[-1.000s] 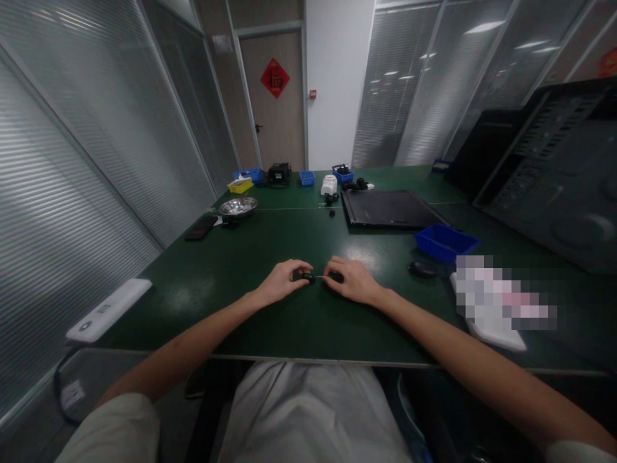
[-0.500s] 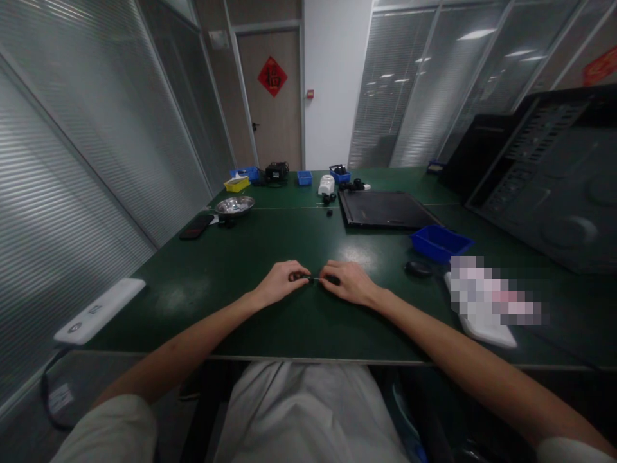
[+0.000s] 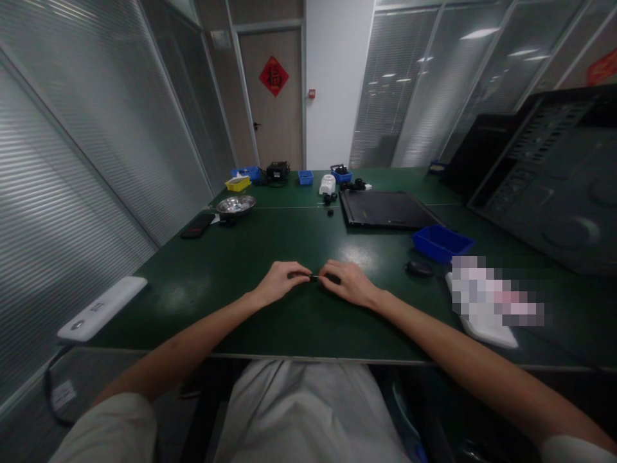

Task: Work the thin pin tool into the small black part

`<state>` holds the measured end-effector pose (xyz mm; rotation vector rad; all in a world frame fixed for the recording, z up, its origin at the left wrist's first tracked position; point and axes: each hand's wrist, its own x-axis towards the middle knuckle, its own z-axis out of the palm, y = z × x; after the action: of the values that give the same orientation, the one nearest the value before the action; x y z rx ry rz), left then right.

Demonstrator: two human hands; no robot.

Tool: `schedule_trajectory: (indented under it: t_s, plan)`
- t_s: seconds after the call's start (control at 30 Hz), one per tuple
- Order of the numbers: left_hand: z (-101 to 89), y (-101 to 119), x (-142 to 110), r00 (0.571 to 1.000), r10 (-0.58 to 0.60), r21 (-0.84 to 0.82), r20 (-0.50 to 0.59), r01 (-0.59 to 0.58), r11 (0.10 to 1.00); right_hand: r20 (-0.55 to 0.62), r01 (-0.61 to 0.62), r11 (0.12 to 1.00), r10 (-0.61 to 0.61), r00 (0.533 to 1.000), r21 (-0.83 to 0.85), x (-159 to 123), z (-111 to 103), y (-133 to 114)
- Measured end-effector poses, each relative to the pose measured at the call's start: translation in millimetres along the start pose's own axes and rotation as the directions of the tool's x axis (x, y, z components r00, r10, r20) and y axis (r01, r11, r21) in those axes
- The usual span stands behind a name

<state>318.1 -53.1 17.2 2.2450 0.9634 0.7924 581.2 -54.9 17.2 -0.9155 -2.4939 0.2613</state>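
Note:
Over the green table (image 3: 289, 321), my left hand (image 3: 279, 280) pinches a small black part (image 3: 313, 278) between thumb and fingertips. Opposite it, my right hand (image 3: 354, 283) is closed around something dark, largely hidden by the fingers. A thin, light shaft (image 3: 317, 277) reaches from the right fingertips to the black part, and its kind is too small to make out. The fingertips of both hands are close together but apart. A black computer mouse (image 3: 419, 269) lies to the right of my right hand.
A blue tray (image 3: 441, 245) and a black laptop-like slab (image 3: 390, 209) lie at the right. Farther left are a metal bowl (image 3: 236, 205) and a phone (image 3: 198, 226). A white power strip-like bar (image 3: 103, 308) sits at the left edge. A large dark case (image 3: 554, 186) stands far right.
The black part between the hands looks slightly turned, and its shape now reads more level. Both hands stay in nearly the same place and keep their grip.

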Motion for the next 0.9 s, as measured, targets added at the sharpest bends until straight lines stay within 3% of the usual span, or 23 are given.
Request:
schedule_trajectory:
  t_s: [0.23, 0.9]
  plan:
    - [3.5, 1, 0, 1.000, 0.023, 0.066, 0.019, -0.025, 0.998, 0.042, 0.013, 0.997, -0.010, 0.999, -0.081, 2, 1, -3]
    - [12.8, -4, 1, 0.997, -0.057, -0.106, -0.047, 0.052, 0.993, 0.062, -0.007, 0.999, 0.009, 0.998, -0.042, 3, 5, -5]
